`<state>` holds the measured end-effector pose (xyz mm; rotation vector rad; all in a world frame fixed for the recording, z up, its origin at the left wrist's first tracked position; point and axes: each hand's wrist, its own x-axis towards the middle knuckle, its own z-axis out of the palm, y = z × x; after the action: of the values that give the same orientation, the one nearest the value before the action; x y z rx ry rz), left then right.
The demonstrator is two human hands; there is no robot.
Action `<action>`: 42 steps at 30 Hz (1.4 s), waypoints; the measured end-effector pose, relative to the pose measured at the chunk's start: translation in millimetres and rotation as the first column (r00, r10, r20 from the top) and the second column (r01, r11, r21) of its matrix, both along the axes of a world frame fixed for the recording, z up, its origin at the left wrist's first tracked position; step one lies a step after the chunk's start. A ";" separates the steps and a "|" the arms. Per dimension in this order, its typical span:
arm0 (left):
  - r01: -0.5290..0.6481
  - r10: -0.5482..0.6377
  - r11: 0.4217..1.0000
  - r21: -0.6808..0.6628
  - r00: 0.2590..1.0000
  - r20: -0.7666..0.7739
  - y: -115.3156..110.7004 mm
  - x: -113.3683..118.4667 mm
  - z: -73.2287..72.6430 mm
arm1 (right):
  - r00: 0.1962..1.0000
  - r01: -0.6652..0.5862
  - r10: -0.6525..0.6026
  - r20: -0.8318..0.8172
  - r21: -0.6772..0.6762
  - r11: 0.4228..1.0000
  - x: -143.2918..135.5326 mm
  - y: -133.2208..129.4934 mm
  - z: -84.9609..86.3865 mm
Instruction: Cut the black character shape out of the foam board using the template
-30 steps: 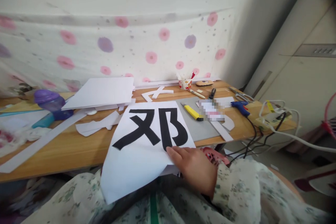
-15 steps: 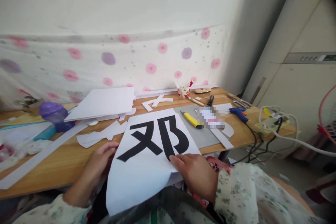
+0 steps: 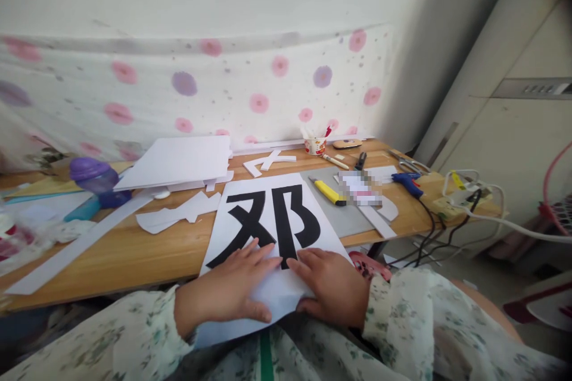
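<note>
Both hands lie flat, fingers spread and gripping nothing: the left hand (image 3: 232,292) and the right hand (image 3: 333,286) press side by side on the near part of the white sheet (image 3: 268,232) with a big black character; the sheet lies on the wooden table (image 3: 134,253) and hangs over its near edge toward the lap; a yellow utility knife (image 3: 328,191) rests on the grey mat (image 3: 344,220) just right of the sheet; a blue glue gun (image 3: 407,183) lies further right; white offcuts (image 3: 179,214) lie to the left of the sheet.
</note>
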<state>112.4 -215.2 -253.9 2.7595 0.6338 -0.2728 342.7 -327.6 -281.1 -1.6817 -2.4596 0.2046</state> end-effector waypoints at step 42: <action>-0.184 0.209 0.896 0.404 0.978 -0.018 -48.3 32.6 -52.0 | 0.370 0.233 -0.742 -0.559 -0.718 0.657 80.1 -27.3 -77.5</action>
<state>145.0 -263.5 -305.9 3.0459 1.0876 -0.2003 422.8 -354.9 -358.6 -1.8049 -1.0862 1.3599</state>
